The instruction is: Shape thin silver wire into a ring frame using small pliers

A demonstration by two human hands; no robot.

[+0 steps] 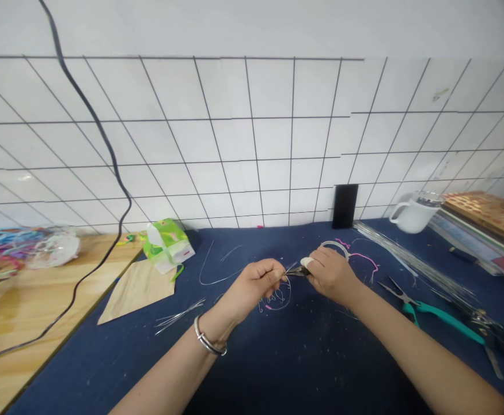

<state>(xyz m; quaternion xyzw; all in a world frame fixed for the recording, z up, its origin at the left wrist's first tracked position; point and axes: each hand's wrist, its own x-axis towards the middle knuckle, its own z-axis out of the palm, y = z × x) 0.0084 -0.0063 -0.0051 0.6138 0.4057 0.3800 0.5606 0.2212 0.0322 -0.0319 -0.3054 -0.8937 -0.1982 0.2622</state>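
Observation:
My left hand (pixel 256 282) is pinched closed on a thin wire piece (pixel 277 298) with small loops and a bit of pink, held just above the dark blue cloth (pixel 277 363). My right hand (pixel 332 274) is closed around a small pair of pliers (pixel 297 271), whose tip meets the wire at my left fingertips. A white cot covers one right finger. A silver bangle (pixel 208 341) sits on my left wrist. Both hands are close together at the middle of the table.
Teal-handled pliers (pixel 433 314) and scissors (pixel 493 340) lie at right, beside a bundle of straight wires (pixel 411 262). A white mug (pixel 413 214), black block (pixel 345 206), tape ring (pixel 334 246), pink cord (pixel 366 259), green packet (pixel 167 245), brown paper (pixel 139 288), loose wires (pixel 178 316) and a black cable (pixel 105 150) surround them.

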